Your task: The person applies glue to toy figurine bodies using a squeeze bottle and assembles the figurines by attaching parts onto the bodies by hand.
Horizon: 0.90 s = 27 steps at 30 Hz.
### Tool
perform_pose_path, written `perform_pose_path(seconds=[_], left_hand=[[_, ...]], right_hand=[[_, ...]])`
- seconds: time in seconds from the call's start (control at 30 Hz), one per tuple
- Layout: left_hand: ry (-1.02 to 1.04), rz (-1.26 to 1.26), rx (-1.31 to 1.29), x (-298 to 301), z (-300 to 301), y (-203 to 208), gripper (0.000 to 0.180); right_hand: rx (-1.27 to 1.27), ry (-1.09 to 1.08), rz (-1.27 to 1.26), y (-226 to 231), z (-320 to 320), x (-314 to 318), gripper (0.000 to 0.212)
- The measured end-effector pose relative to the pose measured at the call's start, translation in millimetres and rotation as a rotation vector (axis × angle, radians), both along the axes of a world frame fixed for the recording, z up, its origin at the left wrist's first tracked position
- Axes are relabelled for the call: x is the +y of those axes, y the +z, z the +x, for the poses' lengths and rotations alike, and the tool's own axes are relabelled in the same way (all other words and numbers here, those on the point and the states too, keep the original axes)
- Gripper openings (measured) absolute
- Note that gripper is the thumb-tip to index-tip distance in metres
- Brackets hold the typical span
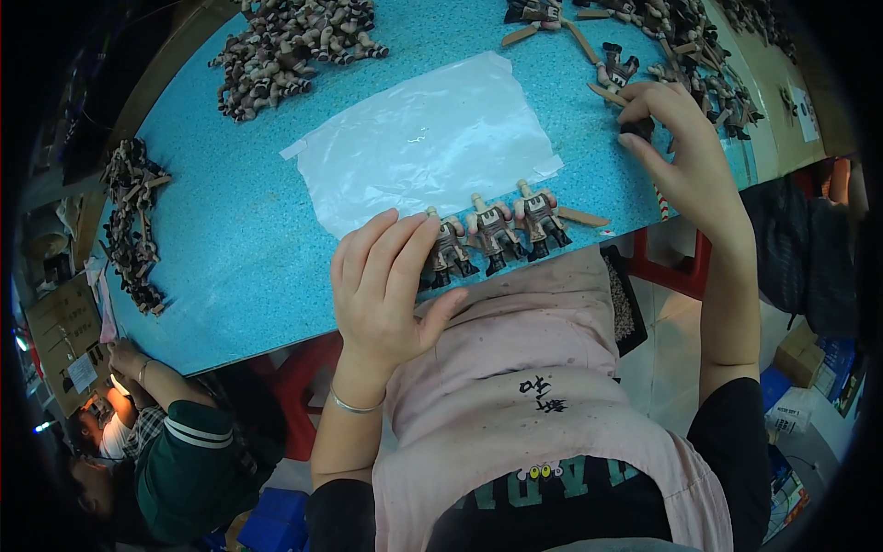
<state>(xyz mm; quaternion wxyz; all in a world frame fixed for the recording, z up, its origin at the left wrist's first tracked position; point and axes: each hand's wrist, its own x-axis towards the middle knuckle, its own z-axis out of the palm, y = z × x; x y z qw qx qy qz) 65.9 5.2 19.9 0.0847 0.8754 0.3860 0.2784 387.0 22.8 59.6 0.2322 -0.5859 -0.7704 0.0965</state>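
Left hand point(379, 293) is lying loose, fingers extended, fingertips touching the left end of a row of 3 visible figures point(495, 235). Row is lying along the near edge of the blue table point(235, 248), just below a white plastic sheet point(423, 133). Right hand point(679, 143) is curling around a dark piece point(636, 130) beside the right-hand figure pile point(704, 64); cannot tell if it's gripping.

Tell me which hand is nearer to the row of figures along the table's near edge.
Left. The left hand is at the left end of the row of figures; the right hand is farther off, up beyond the row's right end.
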Motion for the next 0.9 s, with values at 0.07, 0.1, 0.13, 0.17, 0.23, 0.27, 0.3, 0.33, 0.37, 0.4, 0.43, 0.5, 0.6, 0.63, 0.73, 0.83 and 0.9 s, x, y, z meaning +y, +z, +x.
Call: perform_pose_path(seconds=[0.07,0.1,0.13,0.17,0.23,0.27,0.3,0.33,0.37,0.4,0.43,0.5,0.6,0.63,0.73,0.83,0.9], left_hand=[[0.0,0.005,0.006,0,1,0,0.055],[0.001,0.009,0.009,0,1,0,0.055],[0.001,0.009,0.011,0,1,0,0.055],[-0.001,0.008,0.008,0,1,1,0.055],[-0.002,0.007,0.008,0,1,1,0.054],[-0.002,0.005,0.007,0,1,0,0.054],[-0.003,0.003,0.005,0,0,0,0.054],[0.0,0.001,0.008,0,0,0,0.054],[0.0,0.006,0.008,0,1,0,0.054],[-0.001,0.011,0.008,0,1,0,0.054],[-0.004,0.008,0.007,0,1,0,0.054],[0.0,0.019,0.01,0,1,0,0.055],[0.003,0.023,0.007,-1,1,0,0.055],[-0.002,0.023,0.004,0,1,-1,0.055],[-0.005,0.027,0.0,0,2,-1,0.055],[0.0,0.034,0.004,-1,2,0,0.055],[0.011,0.041,0.02,-1,2,0,0.055]], right_hand=[[0.096,0.005,-0.041,-1,2,-1,0.023],[0.099,0.005,-0.041,-1,0,-1,0.023],[0.259,-0.032,-0.046,-1,-4,-2,0.028],[0.42,-0.07,-0.051,-1,-6,-3,0.034],[0.5,-0.043,-0.076,-2,-8,-8,0.037],[0.578,-0.016,-0.101,-2,-10,-11,0.041],[0.58,-0.015,-0.103,-2,-9,-15,0.041],[0.492,-0.023,-0.097,-3,-5,-21,0.04],[0.403,-0.03,-0.091,-4,-3,-25,0.04],[0.397,-0.025,-0.089,-3,-2,-27,0.035],[0.396,-0.028,-0.091,-2,1,-30,0.035],[0.433,-0.048,-0.199,-2,5,-35,0.025],[0.424,-0.061,-0.228,-1,10,-38,0.021],[0.422,-0.066,-0.226,-1,12,-40,0.021],[0.143,-0.015,-0.161,-1,17,-42,0.024],[0.186,-0.023,-0.188,-1,12,-41,0.026],[0.29,-0.071,-0.26,-1,9,-41,0.027]])
